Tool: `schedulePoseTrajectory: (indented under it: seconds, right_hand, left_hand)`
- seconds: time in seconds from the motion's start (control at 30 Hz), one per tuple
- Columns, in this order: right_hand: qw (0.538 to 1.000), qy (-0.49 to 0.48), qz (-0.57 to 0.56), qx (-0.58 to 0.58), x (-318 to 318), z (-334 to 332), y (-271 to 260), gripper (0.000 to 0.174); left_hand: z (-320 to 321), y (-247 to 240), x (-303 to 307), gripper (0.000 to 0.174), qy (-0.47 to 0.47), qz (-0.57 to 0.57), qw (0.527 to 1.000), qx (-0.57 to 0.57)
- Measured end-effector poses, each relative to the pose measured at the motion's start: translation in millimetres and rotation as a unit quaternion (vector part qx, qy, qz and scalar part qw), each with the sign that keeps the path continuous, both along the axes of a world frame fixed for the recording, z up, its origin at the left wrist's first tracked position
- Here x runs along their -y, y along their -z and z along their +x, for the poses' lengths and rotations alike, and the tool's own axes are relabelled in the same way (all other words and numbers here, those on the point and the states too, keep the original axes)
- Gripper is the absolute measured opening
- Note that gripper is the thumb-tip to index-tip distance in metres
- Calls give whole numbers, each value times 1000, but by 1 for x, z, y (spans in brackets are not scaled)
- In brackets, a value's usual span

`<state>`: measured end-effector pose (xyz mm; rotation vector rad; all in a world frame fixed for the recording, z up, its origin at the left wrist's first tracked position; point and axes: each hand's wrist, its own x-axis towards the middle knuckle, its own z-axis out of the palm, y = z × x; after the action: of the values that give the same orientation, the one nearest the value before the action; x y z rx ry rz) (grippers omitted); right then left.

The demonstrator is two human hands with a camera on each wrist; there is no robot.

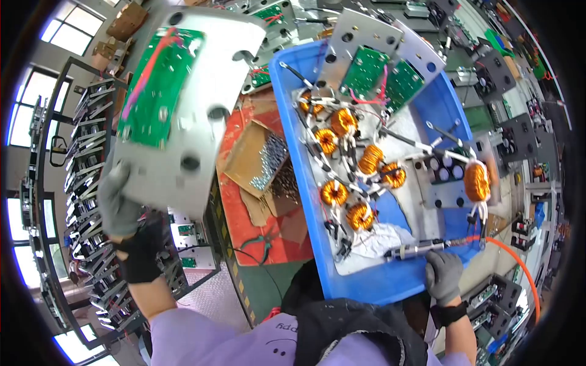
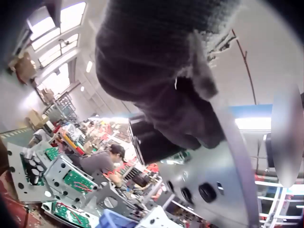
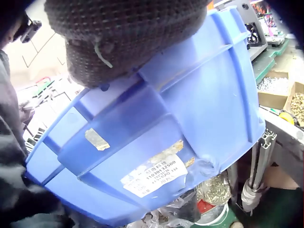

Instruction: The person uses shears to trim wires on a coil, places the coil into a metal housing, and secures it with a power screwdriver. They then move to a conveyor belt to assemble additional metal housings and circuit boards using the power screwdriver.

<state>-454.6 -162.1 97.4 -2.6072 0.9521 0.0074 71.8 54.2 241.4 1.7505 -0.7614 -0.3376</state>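
Observation:
My gloved left hand (image 1: 119,198) grips the lower corner of a silvery metal plate (image 1: 201,91), held up at the left. A green circuit board (image 1: 162,85) with red and pink wires is fixed on it. In the left wrist view the gloved fingers bend over the edge of the metal plate (image 2: 223,180). My gloved right hand (image 1: 444,274) holds the near rim of a blue bin (image 1: 372,293), close to a power screwdriver (image 1: 421,247) lying across it. Inside the bin are several copper-wound coils (image 1: 370,160) with black and white leads. The right wrist view shows the glove over the bin's labelled side (image 3: 204,104).
More plates with circuit boards (image 1: 365,70) lean at the bin's far end. On the red surface sit a cardboard box of screws (image 1: 250,158) and pliers (image 1: 264,247). An orange hose (image 1: 519,262) runs off right. A loaded rack (image 1: 97,183) stands left. Another person (image 2: 102,161) works farther off.

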Motion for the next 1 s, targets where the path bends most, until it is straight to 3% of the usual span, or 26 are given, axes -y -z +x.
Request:
schedulePoseTrajectory:
  seconds: [0.07,0.17,0.27,0.33,0.4,0.5,0.57,0.6,0.63,0.7,0.77,0.8,0.87,0.93,1.0]
  right_hand:
    - [998,-21,-19,49,1,-5,6,24]
    - [998,-30,-4,53,2,-10,5,24]
    - [996,-39,21,81,4,-9,0,25]
    - [993,-60,23,99,10,-6,-4,27]
    - [983,-80,4,167,15,-1,-9,29]
    - [981,-93,36,169,21,10,-20,32]
    - [971,-138,58,185,24,19,-19,42]
    - [971,-141,57,187,22,30,-24,42]
    - [962,-157,53,218,19,46,-32,47]
    - [951,-177,49,248,20,67,-36,52]
    - [940,-236,132,209,23,83,-24,57]
    - [939,-239,133,210,28,89,-17,57]
    - [901,-234,319,179,43,93,-6,59]
    - [899,-237,337,149,51,92,-5,59]
    - [885,-230,358,188,56,95,-2,58]
  left_hand:
    - [-57,-40,-1,72,0,90,995,-49]
    - [-122,-57,-1,62,60,190,961,-192]
    - [-162,-41,21,50,180,307,879,-318]
    - [-186,-33,52,48,231,404,838,-286]
    - [-191,2,62,44,314,431,825,-190]
    - [-207,29,86,46,332,450,806,-196]
    - [-219,35,104,47,346,527,746,-215]
    - [-225,45,108,47,343,526,748,-215]
    - [-230,60,110,51,436,481,751,-123]
    - [-246,69,118,55,518,426,741,-29]
    - [-265,66,122,60,380,373,791,-302]
    - [-265,62,124,60,377,373,792,-303]
    - [-261,56,130,64,397,383,748,-369]
    - [-247,56,126,55,396,349,753,-393]
    - [-224,64,121,47,330,265,881,-211]
